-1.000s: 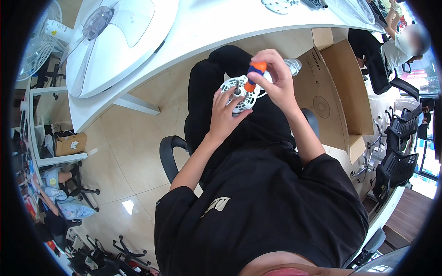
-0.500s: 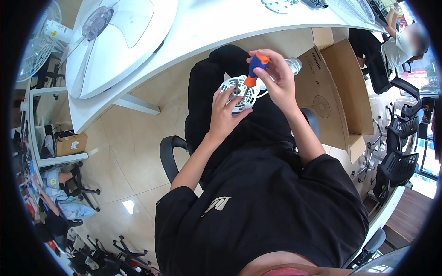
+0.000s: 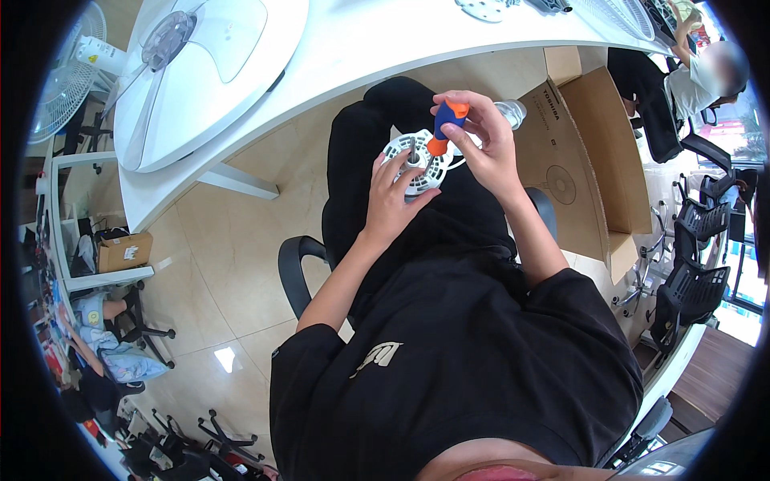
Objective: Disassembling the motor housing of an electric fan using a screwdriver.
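Over my lap is a white fan motor housing (image 3: 439, 178) with slotted vents and a metal shaft standing up from its middle. My left hand (image 3: 391, 192) grips its near left side, fingers reaching toward the shaft. A screwdriver (image 3: 451, 120) with a blue and orange handle is in my right hand (image 3: 485, 144), held by thumb and fingers. Its blade points down at the housing's face, right of the shaft; whether the tip sits in a screw is too small to tell. A white cord leaves the housing's right side.
Ahead is a white table (image 3: 353, 60) carrying a fan blade set (image 3: 172, 40) on the left. An open cardboard box (image 3: 561, 176) stands on the floor to my right, near a clear round plastic piece (image 3: 511, 114). Another person (image 3: 694, 80) sits at far right.
The screwdriver has shifted very slightly and its handle has turned a little in my right hand. My left hand and the housing have stayed nearly still.
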Demonstrator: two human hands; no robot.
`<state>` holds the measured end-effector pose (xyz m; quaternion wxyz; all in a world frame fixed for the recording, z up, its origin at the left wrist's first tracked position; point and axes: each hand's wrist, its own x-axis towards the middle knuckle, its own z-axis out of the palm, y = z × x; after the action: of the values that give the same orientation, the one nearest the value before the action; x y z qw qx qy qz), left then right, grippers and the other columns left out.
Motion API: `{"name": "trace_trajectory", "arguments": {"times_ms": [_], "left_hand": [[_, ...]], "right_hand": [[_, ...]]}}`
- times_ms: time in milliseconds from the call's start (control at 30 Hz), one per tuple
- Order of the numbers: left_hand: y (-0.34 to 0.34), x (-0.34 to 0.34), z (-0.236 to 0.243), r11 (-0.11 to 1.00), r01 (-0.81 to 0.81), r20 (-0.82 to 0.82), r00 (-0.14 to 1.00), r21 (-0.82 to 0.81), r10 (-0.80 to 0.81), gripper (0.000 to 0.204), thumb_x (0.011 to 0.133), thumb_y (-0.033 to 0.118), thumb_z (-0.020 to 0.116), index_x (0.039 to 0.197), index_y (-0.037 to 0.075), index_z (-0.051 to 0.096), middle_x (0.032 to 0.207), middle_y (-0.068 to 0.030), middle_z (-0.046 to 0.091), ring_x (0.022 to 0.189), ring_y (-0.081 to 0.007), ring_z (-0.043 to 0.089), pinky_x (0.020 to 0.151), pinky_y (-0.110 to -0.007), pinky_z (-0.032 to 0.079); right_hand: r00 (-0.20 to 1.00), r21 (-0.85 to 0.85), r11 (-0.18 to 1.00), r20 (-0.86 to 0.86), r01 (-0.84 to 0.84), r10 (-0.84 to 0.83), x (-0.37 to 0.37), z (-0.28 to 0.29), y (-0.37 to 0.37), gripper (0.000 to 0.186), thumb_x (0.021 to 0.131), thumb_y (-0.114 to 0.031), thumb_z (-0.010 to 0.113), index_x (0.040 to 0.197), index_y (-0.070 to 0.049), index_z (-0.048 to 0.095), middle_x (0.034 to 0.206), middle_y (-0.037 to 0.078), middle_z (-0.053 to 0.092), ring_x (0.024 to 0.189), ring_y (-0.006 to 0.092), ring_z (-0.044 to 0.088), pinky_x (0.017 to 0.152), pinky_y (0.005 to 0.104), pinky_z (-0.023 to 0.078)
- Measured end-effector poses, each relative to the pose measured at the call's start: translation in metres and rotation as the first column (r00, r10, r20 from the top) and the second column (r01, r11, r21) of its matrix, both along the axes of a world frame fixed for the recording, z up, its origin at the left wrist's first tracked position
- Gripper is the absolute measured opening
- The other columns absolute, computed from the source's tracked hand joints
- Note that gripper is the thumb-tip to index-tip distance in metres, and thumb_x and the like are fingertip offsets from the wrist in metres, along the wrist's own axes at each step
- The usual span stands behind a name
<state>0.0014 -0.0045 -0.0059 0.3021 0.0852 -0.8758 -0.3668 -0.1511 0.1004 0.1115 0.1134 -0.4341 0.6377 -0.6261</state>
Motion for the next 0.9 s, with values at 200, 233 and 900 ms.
{"name": "trace_trajectory", "arguments": {"times_ms": [200,233,900], "left_hand": [[0.000,0.000,0.001,1.000,0.009,-0.011,1.000,-0.006,-0.009,0.042,0.075,0.033,0.089,0.102,0.006,0.070,0.131,-0.0155,0.059,0.119,-0.0349,0.060,0.114,-0.056,0.035],[0.000,0.000,0.000,1.000,0.006,-0.007,1.000,-0.006,-0.006,0.042,0.075,0.033,0.088,0.102,0.006,0.070,0.131,-0.0155,0.059,0.119,-0.0351,0.060,0.115,-0.056,0.035],[0.000,-0.002,0.021,0.999,0.034,0.139,0.990,-0.007,-0.033,0.039,0.074,0.025,0.089,0.100,0.006,0.067,0.132,-0.0178,0.055,0.125,-0.0426,0.052,0.111,-0.053,0.038]], "right_hand": [[1.000,-0.003,1.000,0.009,-0.012,0.012,0.001,-0.002,0.001,0.035,0.093,0.000,0.067,0.127,0.001,0.058,0.124,0.016,0.067,0.111,0.0245,0.070,0.098,0.0366,0.056],[1.000,-0.004,1.000,0.009,-0.012,0.012,0.001,-0.002,0.001,0.035,0.093,0.000,0.067,0.127,0.001,0.058,0.124,0.016,0.067,0.111,0.0245,0.070,0.098,0.0366,0.056],[1.000,-0.030,1.000,0.007,0.004,-0.004,-0.003,0.007,0.008,0.034,0.093,0.000,0.067,0.126,0.000,0.058,0.124,0.015,0.067,0.112,0.0247,0.069,0.099,0.0371,0.055]]}}
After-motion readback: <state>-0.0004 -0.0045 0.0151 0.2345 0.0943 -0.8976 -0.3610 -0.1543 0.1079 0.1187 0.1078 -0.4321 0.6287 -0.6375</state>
